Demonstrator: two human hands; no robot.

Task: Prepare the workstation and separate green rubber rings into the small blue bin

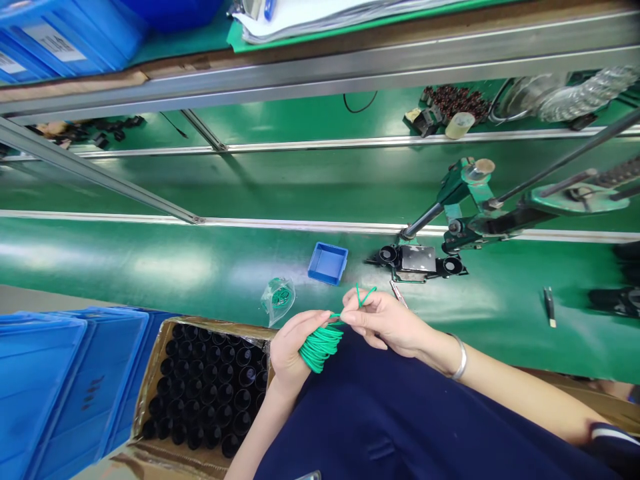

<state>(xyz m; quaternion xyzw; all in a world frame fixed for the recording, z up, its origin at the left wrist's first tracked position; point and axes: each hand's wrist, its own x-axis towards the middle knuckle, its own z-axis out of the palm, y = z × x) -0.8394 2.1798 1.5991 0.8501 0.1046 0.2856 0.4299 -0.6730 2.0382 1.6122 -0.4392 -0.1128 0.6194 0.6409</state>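
Observation:
In my left hand (293, 347) is a bundle of thin green rings or cord loops (320, 348), the fingers closed round it. My right hand (383, 320) pinches a green strand at the top of the bundle, and two thin ends stick up above its fingertips. Whether these are separate rings or one coiled cord I cannot tell. Beyond my left hand lies a clear plastic bag (279, 300) with more green loops inside. A small blue tray (328, 263) stands on the bench past both hands.
A green hand press (470, 207) with a black base stands at the right. Tweezers (549, 307) lie farther right. A cardboard box (150, 373) of black cylindrical parts sits left of me, beside blue crates (65, 393). A metal-framed shelf (320, 73) crosses above the bench.

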